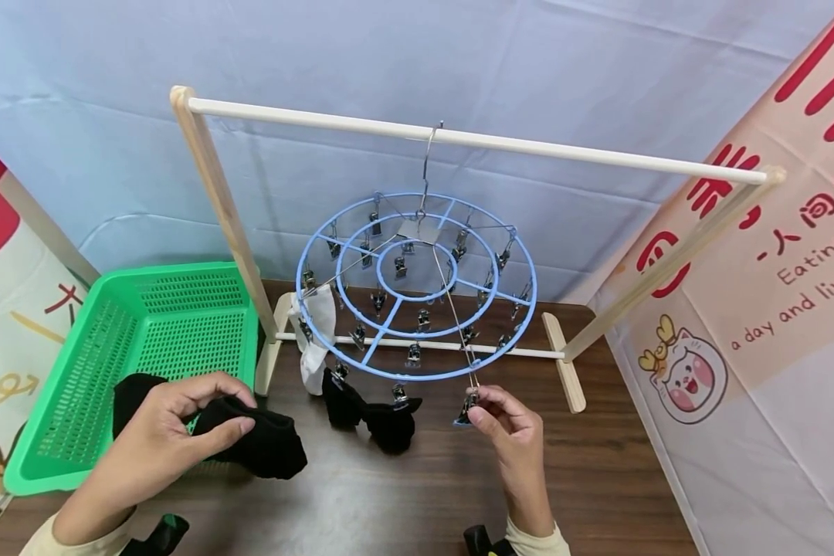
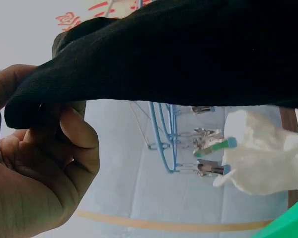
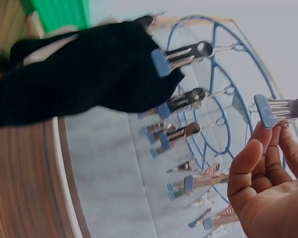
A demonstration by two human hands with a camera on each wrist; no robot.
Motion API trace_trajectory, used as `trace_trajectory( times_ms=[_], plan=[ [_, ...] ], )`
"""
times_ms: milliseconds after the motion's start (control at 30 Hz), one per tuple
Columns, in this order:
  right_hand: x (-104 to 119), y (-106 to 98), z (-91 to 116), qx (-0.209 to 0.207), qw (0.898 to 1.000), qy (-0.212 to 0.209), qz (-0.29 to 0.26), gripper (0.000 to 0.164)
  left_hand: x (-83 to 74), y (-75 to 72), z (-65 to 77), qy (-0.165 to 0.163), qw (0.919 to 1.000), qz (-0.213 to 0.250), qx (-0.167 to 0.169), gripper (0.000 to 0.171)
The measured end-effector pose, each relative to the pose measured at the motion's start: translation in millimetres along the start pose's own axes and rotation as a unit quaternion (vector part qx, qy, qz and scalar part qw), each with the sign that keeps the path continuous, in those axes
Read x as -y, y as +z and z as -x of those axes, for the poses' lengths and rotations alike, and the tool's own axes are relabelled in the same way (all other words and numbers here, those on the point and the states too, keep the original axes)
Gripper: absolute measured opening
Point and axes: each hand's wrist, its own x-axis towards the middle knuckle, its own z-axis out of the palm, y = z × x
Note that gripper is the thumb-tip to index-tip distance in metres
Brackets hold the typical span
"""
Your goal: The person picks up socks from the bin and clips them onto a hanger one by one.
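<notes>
My left hand pinches a black sock by its edge between thumb and fingers, left of the hanger and near the green basket. In the left wrist view the black sock stretches across the top. A round blue clip hanger hangs at the middle of the rack. At its near right rim, my right hand holds one clip, which has blue pads in the right wrist view. Another black sock hangs from clips at the near rim. White socks hang at the hanger's left side.
A green basket stands on the left of the brown table. The wooden rack's white top bar spans above the hanger, with feet on the table. Behind hangs a pale blue cloth; a printed cloth is at right.
</notes>
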Motion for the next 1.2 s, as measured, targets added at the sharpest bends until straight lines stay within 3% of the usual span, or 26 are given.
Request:
trace_trajectory(
  times_ms=[567, 800, 1033, 1200],
  plan=[
    [1, 25, 6, 0.051, 0.998, 0.018, -0.023, 0.022, 0.0, 22.0, -6.0, -0.030, 0.9937, 0.077, 0.075, 0.027],
    [-1, 36, 6, 0.071, 0.997, 0.020, -0.025, 0.023, 2.8, 33.1, -9.2, -0.027, 0.9921, 0.086, 0.087, 0.026],
    [-2, 45, 7, 0.082, 0.996, 0.021, -0.020, 0.025, 3.4, 43.6, -13.6, -0.014, 0.9809, 0.159, 0.111, 0.023],
    [-4, 48, 8, 0.090, 0.995, 0.027, -0.013, 0.026, 4.8, 50.8, -16.3, -0.016, 0.9772, 0.174, 0.121, 0.021]
  ],
)
